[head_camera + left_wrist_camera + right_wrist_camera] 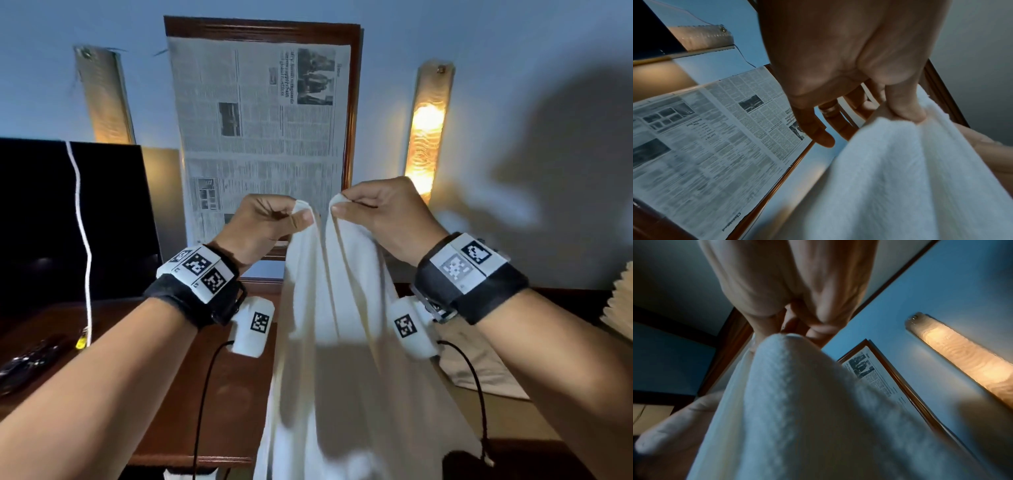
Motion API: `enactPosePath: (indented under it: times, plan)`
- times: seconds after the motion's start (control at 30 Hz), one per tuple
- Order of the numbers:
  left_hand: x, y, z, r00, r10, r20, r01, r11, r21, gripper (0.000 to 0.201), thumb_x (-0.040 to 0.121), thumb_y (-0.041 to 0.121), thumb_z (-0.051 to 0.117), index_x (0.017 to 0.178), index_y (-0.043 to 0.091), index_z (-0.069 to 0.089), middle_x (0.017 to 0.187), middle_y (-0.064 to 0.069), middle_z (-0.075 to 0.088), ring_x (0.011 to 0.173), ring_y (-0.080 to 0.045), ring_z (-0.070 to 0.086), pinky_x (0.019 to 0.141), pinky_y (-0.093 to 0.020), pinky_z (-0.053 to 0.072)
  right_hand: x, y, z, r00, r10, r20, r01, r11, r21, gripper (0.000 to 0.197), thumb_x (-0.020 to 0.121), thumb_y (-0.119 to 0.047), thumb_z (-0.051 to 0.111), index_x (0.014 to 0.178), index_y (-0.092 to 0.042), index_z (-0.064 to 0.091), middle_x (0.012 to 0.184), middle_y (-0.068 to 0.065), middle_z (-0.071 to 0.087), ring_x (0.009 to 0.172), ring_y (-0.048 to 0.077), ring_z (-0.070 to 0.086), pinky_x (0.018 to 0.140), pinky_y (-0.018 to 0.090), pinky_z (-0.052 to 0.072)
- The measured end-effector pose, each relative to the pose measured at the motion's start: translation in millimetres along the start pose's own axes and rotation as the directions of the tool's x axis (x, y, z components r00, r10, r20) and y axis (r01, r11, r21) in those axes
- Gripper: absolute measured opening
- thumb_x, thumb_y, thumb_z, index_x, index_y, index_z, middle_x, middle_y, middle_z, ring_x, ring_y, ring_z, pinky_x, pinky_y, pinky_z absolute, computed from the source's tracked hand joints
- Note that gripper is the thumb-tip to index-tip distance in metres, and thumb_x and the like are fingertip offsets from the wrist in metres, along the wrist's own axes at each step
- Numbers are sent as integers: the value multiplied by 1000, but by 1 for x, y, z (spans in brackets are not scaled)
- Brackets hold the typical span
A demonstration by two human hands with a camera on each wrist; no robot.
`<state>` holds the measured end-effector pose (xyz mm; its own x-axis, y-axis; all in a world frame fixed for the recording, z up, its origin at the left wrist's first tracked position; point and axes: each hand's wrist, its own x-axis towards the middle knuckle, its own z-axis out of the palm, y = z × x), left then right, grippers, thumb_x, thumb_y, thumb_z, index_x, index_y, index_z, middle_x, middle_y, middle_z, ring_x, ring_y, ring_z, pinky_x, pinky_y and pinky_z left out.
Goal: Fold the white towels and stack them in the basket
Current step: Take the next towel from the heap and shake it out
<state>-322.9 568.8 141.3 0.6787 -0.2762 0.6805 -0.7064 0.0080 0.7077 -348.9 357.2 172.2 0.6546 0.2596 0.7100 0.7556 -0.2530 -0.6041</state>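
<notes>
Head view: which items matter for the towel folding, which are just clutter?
In play:
- white towel, hanging, held up by its top corners
- left hand, pinching one corner
- right hand, pinching the other corner

Lying about:
- framed newspaper on the wall
- lit wall lamp
- dark TV screen
- white cord
- remote

No basket in view.

Free room and obstacles. The white towel (pixel 329 335) hangs between the forearms, pinched at its top by the left hand (pixel 265 226) and right hand (pixel 380 219), and fills the middle space down to the wooden desk (pixel 219 394). Behind the hands stands a framed newspaper (pixel 260 130); a wall lamp (pixel 426 137) flanks it on the right. A dark screen (pixel 44 219) blocks the left. What seems a remote (pixel 27 363) lies at the desk's left edge.
</notes>
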Motion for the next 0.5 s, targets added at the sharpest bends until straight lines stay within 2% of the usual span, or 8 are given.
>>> enactPosePath:
  times: [0.07, 0.13, 0.17, 0.2, 0.27, 0.33, 0.4, 0.5]
  plan:
    - [5, -1, 2, 999, 9, 33, -8, 1000, -17, 15, 84, 16, 69, 74, 21, 80, 78, 8, 72, 77, -5, 63, 77, -22, 51, 2, -2, 0, 997, -42, 63, 46, 997, -66, 13, 89, -8, 70, 95, -19, 75, 84, 5, 76, 77, 3, 63, 75, 20, 49]
    - [9, -4, 4, 998, 2, 63, 0, 999, -34, 9, 84, 20, 75, 79, 15, 80, 82, 3, 74, 83, -10, 66, 83, -25, 53, 5, -1, -2, 993, -55, 100, 66, 992, -104, 13, 92, -10, 68, 100, -17, 76, 91, 3, 76, 79, 1, 62, 76, 20, 49]
    - [11, -5, 4, 998, -8, 70, 11, 999, -44, 14, 82, 26, 79, 80, 12, 79, 85, -1, 75, 86, -14, 66, 86, -28, 54, 6, 0, -4, 992, -63, 113, 76, 991, -115, 13, 93, -11, 67, 101, -14, 77, 92, 3, 75, 79, 1, 61, 76, 20, 49]
    - [13, -7, 4, 997, -16, 76, 21, 998, -58, 28, 78, 34, 83, 83, 7, 78, 87, -4, 75, 89, -17, 66, 90, -31, 53, 7, 1, -5, 990, -72, 124, 86, 989, -119, 13, 93, -13, 66, 101, -11, 77, 92, 10, 75, 79, 5, 60, 75, 23, 48]
    - [17, -11, 4, 996, -43, 84, 49, 996, -81, 50, 70, 47, 86, 87, 1, 76, 92, -10, 74, 94, -22, 66, 95, -36, 51, 9, 6, -8, 987, -81, 138, 97, 989, -116, 16, 94, -17, 66, 100, -8, 77, 92, 29, 69, 76, 16, 55, 73, 29, 45]
    - [19, -13, 5, 993, -55, 102, 66, 992, -111, 48, 67, 50, 87, 89, 7, 79, 95, -7, 76, 96, -22, 68, 97, -37, 51, 10, 9, -9, 987, -72, 142, 89, 989, -120, 16, 94, -17, 66, 99, -6, 77, 91, 33, 66, 74, 17, 52, 70, 29, 44]
    - [21, -16, 5, 992, -72, 104, 85, 988, -126, 43, 69, 44, 88, 90, 8, 79, 93, -5, 76, 94, -23, 68, 94, -38, 52, 10, 11, -7, 990, -51, 134, 66, 991, -115, 15, 95, -15, 65, 98, -8, 77, 87, 24, 70, 74, 11, 53, 69, 25, 44]
    - [22, -21, 7, 994, -89, 60, 96, 989, -117, 30, 77, 17, 83, 89, -6, 66, 83, -10, 70, 83, -33, 60, 78, -40, 50, 8, 16, -2, 981, 33, 191, -30, 999, -18, 16, 98, -12, 59, 107, -16, 72, 80, -14, 70, 74, -5, 57, 66, 9, 42]
